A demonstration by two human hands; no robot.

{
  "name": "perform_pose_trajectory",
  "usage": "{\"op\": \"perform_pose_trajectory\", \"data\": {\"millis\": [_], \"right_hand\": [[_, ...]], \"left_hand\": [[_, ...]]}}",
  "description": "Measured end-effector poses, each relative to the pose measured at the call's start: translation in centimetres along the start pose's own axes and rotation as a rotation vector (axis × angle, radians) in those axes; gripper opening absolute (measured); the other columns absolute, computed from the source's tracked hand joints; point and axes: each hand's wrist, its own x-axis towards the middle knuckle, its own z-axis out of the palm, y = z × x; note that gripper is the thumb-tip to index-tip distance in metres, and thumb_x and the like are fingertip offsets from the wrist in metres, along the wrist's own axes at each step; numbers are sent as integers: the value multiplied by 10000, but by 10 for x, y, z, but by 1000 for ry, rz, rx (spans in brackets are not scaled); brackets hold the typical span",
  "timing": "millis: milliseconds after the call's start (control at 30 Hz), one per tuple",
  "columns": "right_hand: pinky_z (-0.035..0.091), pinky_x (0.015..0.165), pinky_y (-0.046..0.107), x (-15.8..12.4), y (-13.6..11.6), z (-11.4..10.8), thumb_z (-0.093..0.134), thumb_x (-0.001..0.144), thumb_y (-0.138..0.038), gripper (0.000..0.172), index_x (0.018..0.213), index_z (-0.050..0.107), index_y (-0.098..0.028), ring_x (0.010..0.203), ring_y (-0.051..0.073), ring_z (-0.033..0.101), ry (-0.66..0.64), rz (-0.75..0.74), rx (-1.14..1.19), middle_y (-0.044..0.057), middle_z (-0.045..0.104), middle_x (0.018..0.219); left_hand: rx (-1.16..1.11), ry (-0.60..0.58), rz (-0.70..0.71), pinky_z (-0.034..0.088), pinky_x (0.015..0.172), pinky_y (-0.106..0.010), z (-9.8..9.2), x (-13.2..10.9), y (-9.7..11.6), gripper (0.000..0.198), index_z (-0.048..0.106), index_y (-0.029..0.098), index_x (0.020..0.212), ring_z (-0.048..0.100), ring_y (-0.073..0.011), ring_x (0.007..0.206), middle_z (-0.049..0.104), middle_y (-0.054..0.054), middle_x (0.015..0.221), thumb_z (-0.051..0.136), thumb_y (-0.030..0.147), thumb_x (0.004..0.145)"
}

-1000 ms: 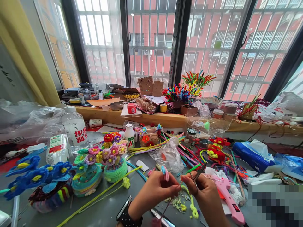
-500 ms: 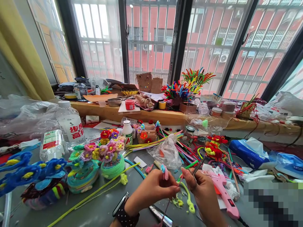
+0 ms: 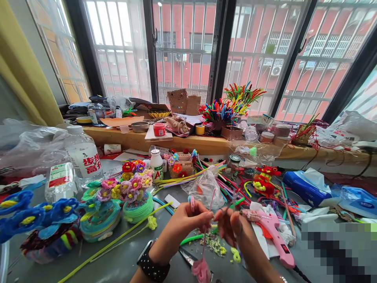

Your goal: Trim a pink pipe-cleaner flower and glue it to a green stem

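My left hand (image 3: 191,220) pinches a thin pink pipe cleaner stem (image 3: 212,200) that stands up past the fingertips. Below the fingers the stem runs down to a pink fuzzy flower (image 3: 201,270). A pink loop (image 3: 192,202) sits against the left fingers. Close beside it, my right hand (image 3: 235,228) is closed around a thin dark metal tool (image 3: 233,198), blurred, its kind unclear. Beneath the hands lie metal scissors (image 3: 187,257), a green pipe cleaner (image 3: 191,239) and small fuzzy clippings (image 3: 216,243).
Pipe-cleaner flower pots, among them a green pot (image 3: 138,210), stand to the left with plastic bottles behind. A pink glue gun (image 3: 277,236) lies at right near a blue tissue pack (image 3: 306,188). A yellow stem (image 3: 118,241) crosses the left front. Craft supplies crowd the windowsill (image 3: 188,147).
The pink flower has come up into view below my left hand, and its stem now points upward. My right hand has shifted left and turned, its tool now blurred. The view has moved slightly.
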Motion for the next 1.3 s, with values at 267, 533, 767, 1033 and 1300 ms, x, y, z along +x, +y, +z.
{"op": "perform_pose_trajectory", "data": {"millis": [267,533,767,1033,1300], "right_hand": [[236,428,194,-9,-14,15,267,644,-734,628,544,489,-154,485,100,298,-252,-163,-317,-25,361,519],[246,428,193,-7,-10,12,313,657,-704,626,516,549,-141,471,107,359,-239,-201,-311,-12,417,499],[282,451,202,-11,-8,8,381,612,-705,605,487,563,-142,469,115,394,-137,-96,-379,-5,459,486],[227,434,209,-8,2,7,437,610,-681,571,406,461,-149,429,93,332,-60,-83,-438,-36,363,415],[222,440,204,-8,-7,9,334,635,-719,619,484,477,-136,477,97,327,-201,-119,-302,-21,368,497]], "left_hand": [[-55,-93,5,366,416,-206,4,-3,2,287,488,134,532,474,-82,391,541,16,457,612,367,644],[-35,-120,-3,351,409,-193,5,-2,-1,256,471,137,525,471,-78,382,517,28,415,625,308,635],[-46,-111,-52,346,443,-191,6,-3,2,254,469,138,525,463,-73,419,521,30,443,640,303,616],[-37,-81,-8,337,457,-190,6,-4,4,226,488,125,530,457,-74,430,514,26,441,616,276,639],[-60,-66,24,364,480,-211,6,-5,5,205,486,126,550,469,-88,444,535,10,471,586,258,672]]}}
